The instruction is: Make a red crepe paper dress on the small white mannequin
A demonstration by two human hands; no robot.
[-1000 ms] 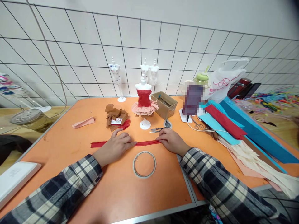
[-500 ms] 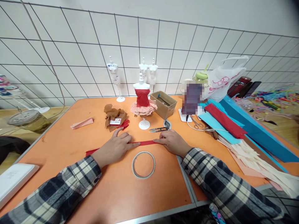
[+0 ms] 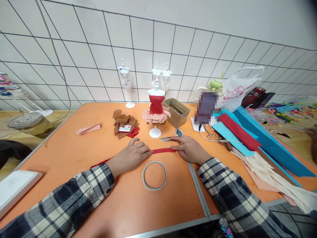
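A narrow red strip [image 3: 162,151], cloth or crepe paper, lies stretched flat between my two hands. My left hand [image 3: 131,157] presses and grips its left part with the fingertips, one outer finger raised; a red tail shows beyond that wrist. At the right end, the fingers of my right hand [image 3: 192,149] hold the strip down. Just in front of my hands lies a thin roll of tape [image 3: 155,175]. Thread snips [image 3: 166,139] lie near my right fingertips. Behind stands a small white dress form [image 3: 155,131] wearing a red bodice [image 3: 156,104] and ruffled pink skirt [image 3: 156,115].
Crumpled brown material [image 3: 123,120] with a label lies left of the dress form, a cardboard box [image 3: 177,114] right of it. Several more forms stand by the wall. Scissors [image 3: 210,134], coloured sheets [image 3: 239,132] and a plastic bag [image 3: 235,94] fill the right side.
The view has shifted slightly. My right hand has moved a little right along the red strip, so more of it shows between my hands. My left hand still holds it.
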